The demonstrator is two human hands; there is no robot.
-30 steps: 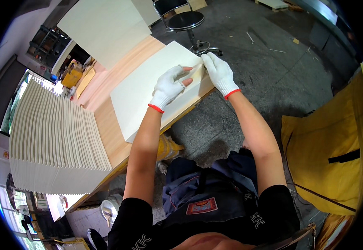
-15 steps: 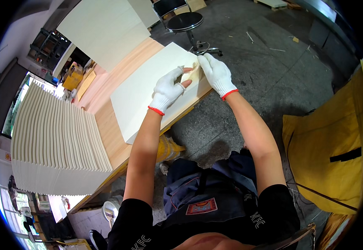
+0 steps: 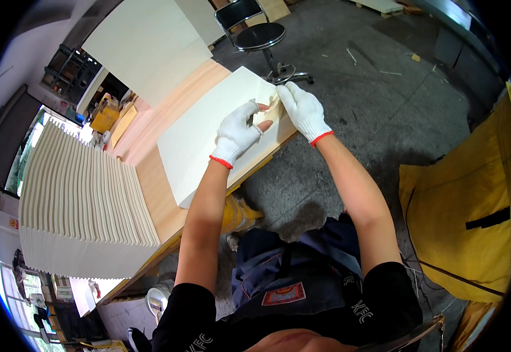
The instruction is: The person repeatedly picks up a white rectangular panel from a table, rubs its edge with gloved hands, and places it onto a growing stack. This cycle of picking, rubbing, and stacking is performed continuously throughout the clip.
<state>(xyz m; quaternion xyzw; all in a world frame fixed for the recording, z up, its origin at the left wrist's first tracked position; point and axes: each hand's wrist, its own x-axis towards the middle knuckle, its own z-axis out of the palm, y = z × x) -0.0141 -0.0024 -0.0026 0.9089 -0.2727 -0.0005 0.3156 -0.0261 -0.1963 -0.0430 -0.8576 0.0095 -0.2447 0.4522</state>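
Since the earlier frames both hands have stayed at the far right corner of the cream sheet, the left hand shifting only slightly, its thumb and forefinger now spread into a curved pinch. Nearest the viewer, a dark apron with a red patch covers the lap, and the bare forearms run up from it to the worktop. Left hand wears a white knit glove with a red cuff; its fingers are half curled, thumb and forefinger tips close on a small lifted flap at the sheet's corner. Right hand, gloved alike, lies with fingers nearly straight and together, pressing on the corner just beside the left; whether it grips anything I cannot tell. That sheet is a large, plain, matt cream rectangle lying flat on the pale wood worktop, its right edge reaching the worktop's edge, its corner showing a slightly yellower patch between the hands. Left of it, well apart, a big stack of cream sheets stands fanned in stepped layers. Farther off another large cream sheet lies at the worktop's far end, and beyond the hands a black swivel chair stands on the grey concrete floor. To the right hangs yellow fabric.
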